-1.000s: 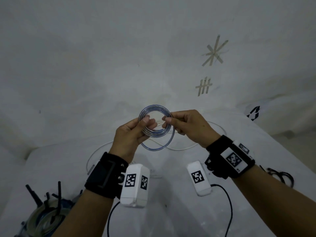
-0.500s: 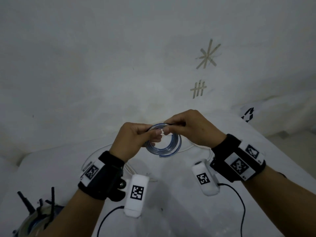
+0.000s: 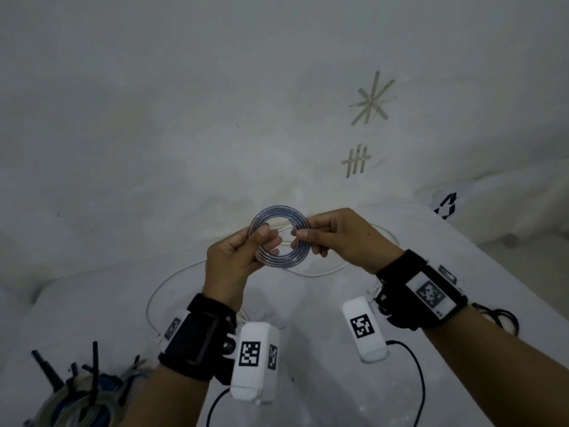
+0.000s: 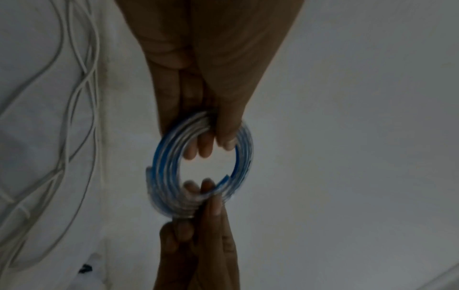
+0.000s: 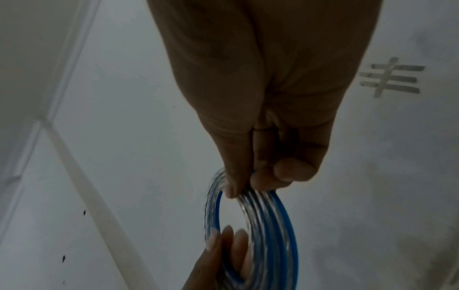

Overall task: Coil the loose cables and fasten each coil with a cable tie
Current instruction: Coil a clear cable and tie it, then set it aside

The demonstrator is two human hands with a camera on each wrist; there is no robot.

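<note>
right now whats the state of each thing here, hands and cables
blue cable: coiled, held up off the table, no tie seen on it
left hand: pinches the coil's left side
right hand: pinches the coil's right side
white cable: loose on the table
coils with black ties: bundled, bottom left

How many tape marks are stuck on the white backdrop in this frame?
2. An asterisk-shaped tape mark sits upper right; a hash-shaped tape mark sits just below it, above the right hand. Others may lie outside the view.
</note>
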